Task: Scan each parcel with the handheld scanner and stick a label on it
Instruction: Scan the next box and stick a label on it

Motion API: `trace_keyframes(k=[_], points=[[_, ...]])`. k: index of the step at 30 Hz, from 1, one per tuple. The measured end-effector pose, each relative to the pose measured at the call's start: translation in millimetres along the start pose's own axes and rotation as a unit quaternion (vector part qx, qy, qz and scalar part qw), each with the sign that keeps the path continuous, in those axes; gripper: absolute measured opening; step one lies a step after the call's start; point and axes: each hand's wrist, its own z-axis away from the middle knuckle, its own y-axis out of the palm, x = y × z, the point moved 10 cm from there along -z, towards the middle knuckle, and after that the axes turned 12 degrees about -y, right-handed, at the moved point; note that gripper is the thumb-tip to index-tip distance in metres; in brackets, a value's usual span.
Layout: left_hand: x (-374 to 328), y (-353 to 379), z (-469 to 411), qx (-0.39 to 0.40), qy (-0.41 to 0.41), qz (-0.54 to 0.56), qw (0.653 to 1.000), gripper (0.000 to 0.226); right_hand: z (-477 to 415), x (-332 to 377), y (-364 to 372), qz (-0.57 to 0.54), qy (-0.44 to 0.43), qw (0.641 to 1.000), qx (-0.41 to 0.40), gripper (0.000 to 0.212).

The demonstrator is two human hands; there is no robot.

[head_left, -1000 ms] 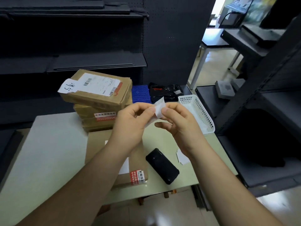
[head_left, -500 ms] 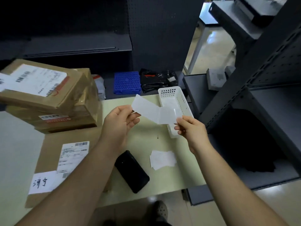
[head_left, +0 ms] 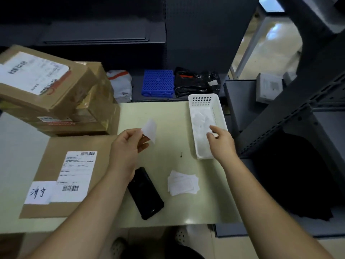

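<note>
Pinching a white label (head_left: 150, 130), the left hand (head_left: 127, 146) hangs just past the scanner (head_left: 145, 193), parcel (head_left: 56, 165) to its left; the right hand (head_left: 221, 141) is curled over the basket (head_left: 202, 99), can't tell if it's gripping anything.

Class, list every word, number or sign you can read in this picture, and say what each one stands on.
"济宁", handwritten, as best it reads: white slip on the flat parcel.
Printed shipping label on that parcel: barcodes, text too small.
On the top stacked box, the printed sheet: blurred.
Red sticker on the box below: blurred.
</note>
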Motion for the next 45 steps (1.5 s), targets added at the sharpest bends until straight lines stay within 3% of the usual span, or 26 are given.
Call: trace_keyframes(k=[3, 7, 10, 12, 15, 18, 20, 23, 26, 31, 34, 36, 40, 45], points=[[-14, -22, 10, -0.04, 0.062, -0.042, 0.996, 0.017, 26, 48, 49, -0.177, 0.006, 0.979, 0.096, 0.022], [-41, -40, 38, -0.043, 0.192, -0.219, 0.956, 0.009, 70, 119, 137, -0.408, 0.074, 0.872, 0.26, 0.036], [-44, -57, 46, 0.001, 0.24, -0.3, 0.923, 0.015, 89, 150, 174, -0.458, 0.085, 0.845, 0.264, 0.032], [-46, -83, 44, -0.003, 0.254, -0.341, 0.905, 0.035, 96, 155, 187, -0.462, 0.095, 0.853, 0.221, 0.016], [-47, -144, 29, -0.044, 0.185, -0.334, 0.923, 0.057, 105, 160, 210, -0.418, 0.099, 0.88, 0.202, 0.02], [-36, -197, 11, -0.047, 0.018, -0.257, 0.965, 0.049, 118, 170, 237, -0.374, 0.095, 0.892, 0.235, 0.023], [-32, -215, 4, -0.018, -0.036, -0.22, 0.975, 0.035, 128, 180, 256, -0.348, 0.077, 0.897, 0.261, 0.023], [-39, -234, -7, -0.005, -0.025, -0.242, 0.97, 0.014, 136, 190, 277, -0.312, 0.04, 0.909, 0.274, 0.022], [-36, -255, -21, -0.02, -0.04, -0.236, 0.971, 0.015, 135, 190, 291, -0.3, 0.029, 0.921, 0.248, 0.027], [-25, -275, -41, -0.024, -0.072, -0.177, 0.981, 0.008, 135, 169, 300, -0.315, 0.088, 0.934, 0.146, 0.02], [-30, -282, -52, -0.042, -0.043, -0.195, 0.979, 0.006, 133, 169, 305, -0.312, 0.094, 0.939, 0.113, 0.009], [-38, -282, -61, -0.06, -0.015, -0.231, 0.971, 0.016, 127, 173, 306, -0.303, 0.095, 0.943, 0.102, 0.007], [-47, -274, -86, -0.08, 0.013, -0.301, 0.95, 0.042, 106, 170, 307, -0.214, 0.087, 0.969, 0.088, 0.011], [-54, -256, -111, -0.086, 0.04, -0.338, 0.936, 0.017, 76, 161, 309, -0.086, 0.068, 0.993, 0.04, 0.018]])
